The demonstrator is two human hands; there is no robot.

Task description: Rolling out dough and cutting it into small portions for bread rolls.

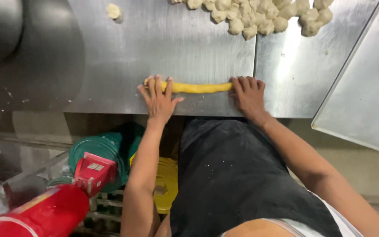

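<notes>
Dough rope (197,87) lies across our steel table (154,44). Our left hand (159,98) presses flat on its nine o'clock end, our right hand (248,94) on its three o'clock end, neither gripping. Pale dough pieces (255,15) sit at twelve.

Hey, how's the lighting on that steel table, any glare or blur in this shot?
Head view: bright glare streaks the steel table right of the seam; the far left falls into dark shadow; the yellow dough rope and both hands, left hand and right hand, look reasonably sharp.

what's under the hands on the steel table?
A yellow dough rope lies on the steel table. The left hand and right hand press flat on its ends, so the tips are covered.
</notes>
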